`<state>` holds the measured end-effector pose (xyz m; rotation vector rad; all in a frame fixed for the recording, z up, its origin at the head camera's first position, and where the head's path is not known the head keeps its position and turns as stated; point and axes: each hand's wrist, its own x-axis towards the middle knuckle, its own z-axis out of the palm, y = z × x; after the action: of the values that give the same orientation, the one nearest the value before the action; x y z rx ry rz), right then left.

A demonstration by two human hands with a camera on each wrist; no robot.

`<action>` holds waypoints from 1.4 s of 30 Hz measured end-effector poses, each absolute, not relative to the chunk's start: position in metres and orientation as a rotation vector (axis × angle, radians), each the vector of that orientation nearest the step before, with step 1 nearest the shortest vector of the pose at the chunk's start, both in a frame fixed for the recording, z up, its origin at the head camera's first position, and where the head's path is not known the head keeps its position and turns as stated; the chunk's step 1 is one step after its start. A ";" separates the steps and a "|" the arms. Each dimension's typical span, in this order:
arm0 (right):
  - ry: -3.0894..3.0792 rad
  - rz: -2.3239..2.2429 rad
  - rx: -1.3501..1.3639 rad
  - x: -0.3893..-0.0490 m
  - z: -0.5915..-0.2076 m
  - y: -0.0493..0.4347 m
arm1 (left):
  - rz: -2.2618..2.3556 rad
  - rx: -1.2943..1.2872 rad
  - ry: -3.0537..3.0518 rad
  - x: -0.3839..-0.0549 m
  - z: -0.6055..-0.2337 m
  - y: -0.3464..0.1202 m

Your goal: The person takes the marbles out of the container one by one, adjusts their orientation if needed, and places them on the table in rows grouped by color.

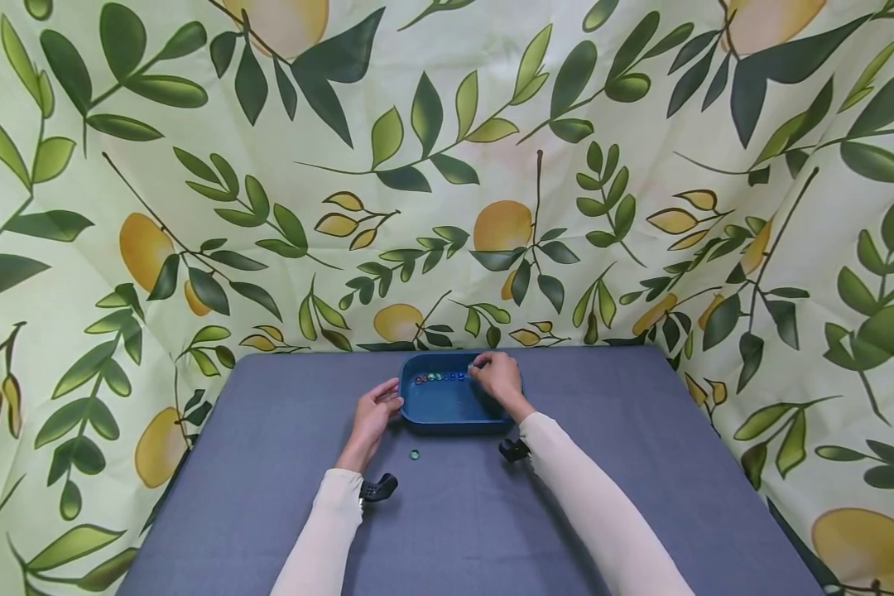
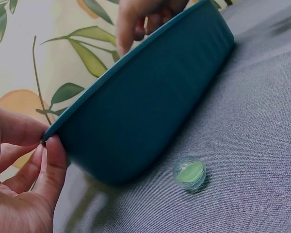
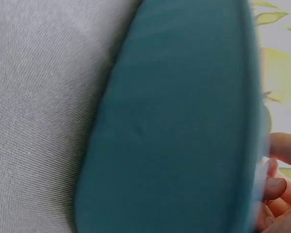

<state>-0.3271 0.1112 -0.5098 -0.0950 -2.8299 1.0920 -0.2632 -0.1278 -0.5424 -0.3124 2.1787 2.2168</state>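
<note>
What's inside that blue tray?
Inside the blue tray is a row of little marbles: reddish at the left end, then green, then blue. The right hand covers part of the tray's right side, so whatever is under it can't be seen.

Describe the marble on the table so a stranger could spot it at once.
On the grey-covered table, find the blue tray. Just in front of its near left corner lies a clear marble with a green swirl. Unlike the marbles lined up inside the tray, it rests alone outside.

Fruit-patterned fabric (image 1: 447, 178) hangs behind and beside a greyish-blue table (image 1: 618, 430).
</note>
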 end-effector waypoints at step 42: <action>-2.567 1.632 0.338 -0.208 -0.489 0.101 | 2.208 -0.293 2.178 -0.264 -0.543 -0.129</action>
<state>-0.2078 0.1007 -0.4890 0.3375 -2.5665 1.6324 -0.2641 -0.1289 -0.5426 -0.2928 2.1784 2.2080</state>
